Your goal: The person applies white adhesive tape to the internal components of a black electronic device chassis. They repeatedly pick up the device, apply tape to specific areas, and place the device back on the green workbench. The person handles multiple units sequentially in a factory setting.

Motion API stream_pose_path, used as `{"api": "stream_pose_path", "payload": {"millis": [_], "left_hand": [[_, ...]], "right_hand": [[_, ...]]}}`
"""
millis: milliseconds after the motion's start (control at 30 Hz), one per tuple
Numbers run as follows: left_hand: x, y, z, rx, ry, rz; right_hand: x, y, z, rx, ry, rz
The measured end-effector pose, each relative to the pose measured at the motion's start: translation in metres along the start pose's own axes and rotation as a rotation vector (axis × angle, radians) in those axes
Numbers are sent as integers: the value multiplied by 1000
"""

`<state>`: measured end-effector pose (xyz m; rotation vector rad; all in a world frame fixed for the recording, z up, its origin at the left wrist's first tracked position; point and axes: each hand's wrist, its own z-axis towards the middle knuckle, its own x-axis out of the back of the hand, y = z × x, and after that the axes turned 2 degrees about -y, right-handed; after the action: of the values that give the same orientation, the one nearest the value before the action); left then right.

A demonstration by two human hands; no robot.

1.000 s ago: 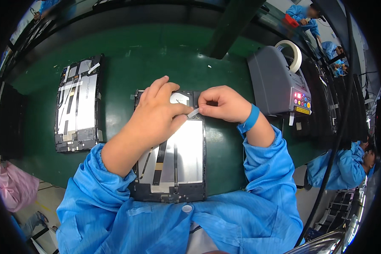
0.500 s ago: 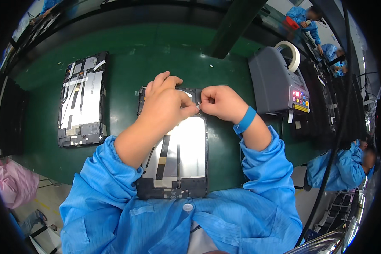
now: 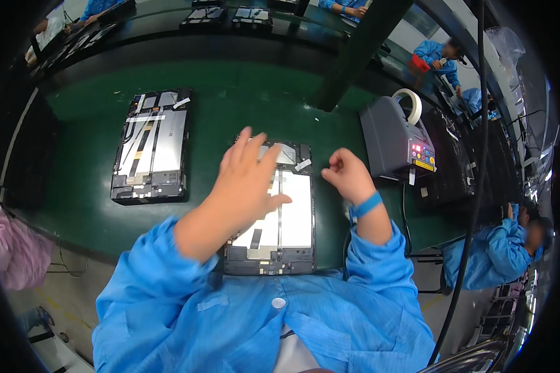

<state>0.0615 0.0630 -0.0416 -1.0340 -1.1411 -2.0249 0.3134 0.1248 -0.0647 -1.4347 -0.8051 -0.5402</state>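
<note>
Green table [image 3: 230,112], grey tape dispenser [image 3: 384,140], left grip [image 3: 246,180] spread, partly hiding device [image 3: 298,217], right grip [image 3: 351,178] curled, closure unclear

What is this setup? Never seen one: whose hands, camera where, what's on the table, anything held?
No robot here: these are a person's bare hands. Every picture comes from one fisheye camera on their head, looking down, so straight edges bend.

On the green table lies a flat, black-framed device with a silver plate; a small white strip sits near its upper right corner. A similar device lies to the left; a grey machine stands right.

The left hand is over the nearer device, fingers spread, with nothing visibly held. The right hand is curled beside it; I can't tell whether it pinches anything.
</note>
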Motion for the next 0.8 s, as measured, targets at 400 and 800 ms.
{"api": "stream_pose_path", "payload": {"millis": [400,800], "left_hand": [[59,-2,-127,82,-291,-354],[141,-150,-122,387,57,-286]], "right_hand": [[-60,-60,-120,168,-143,433],[-165,-189,33,443,-309,704]]}}
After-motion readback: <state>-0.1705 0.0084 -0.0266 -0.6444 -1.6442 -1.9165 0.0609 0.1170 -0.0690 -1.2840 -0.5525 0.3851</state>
